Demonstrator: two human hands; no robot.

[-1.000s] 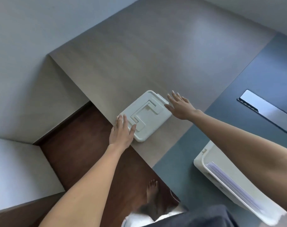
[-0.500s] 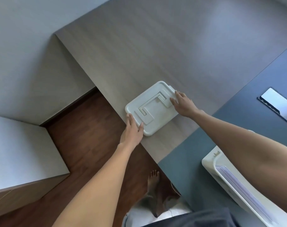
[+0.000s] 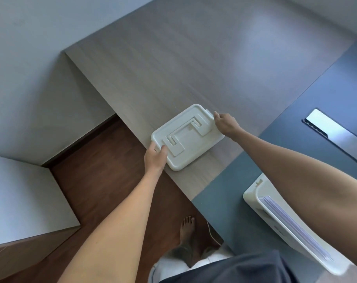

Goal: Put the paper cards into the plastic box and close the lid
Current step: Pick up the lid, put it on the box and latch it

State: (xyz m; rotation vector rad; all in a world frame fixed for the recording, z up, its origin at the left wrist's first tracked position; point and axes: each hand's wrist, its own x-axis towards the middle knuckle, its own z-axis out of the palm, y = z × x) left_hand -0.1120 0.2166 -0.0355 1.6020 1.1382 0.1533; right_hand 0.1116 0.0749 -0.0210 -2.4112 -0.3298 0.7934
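Note:
The white plastic lid (image 3: 186, 137), with a fold-flat handle moulded into its top, lies on the wooden part of the desk near its front edge. My left hand (image 3: 155, 158) grips its near-left corner, thumb on top. My right hand (image 3: 225, 123) holds the clip on its far-right end. The white plastic box (image 3: 253, 196) stands at the lower right on the blue desk surface, with a stack of paper cards (image 3: 292, 225) standing on edge inside it. My right forearm hides part of the box.
A silver cable hatch (image 3: 334, 134) is set into the blue desk surface at the right. A white cabinet (image 3: 20, 199) stands at the left over the brown floor. My bare foot (image 3: 186, 227) shows below the desk edge.
Both hands went from hovering open beside the lid to closing on its two ends. The lid has turned slightly and sits a little nearer the desk edge.

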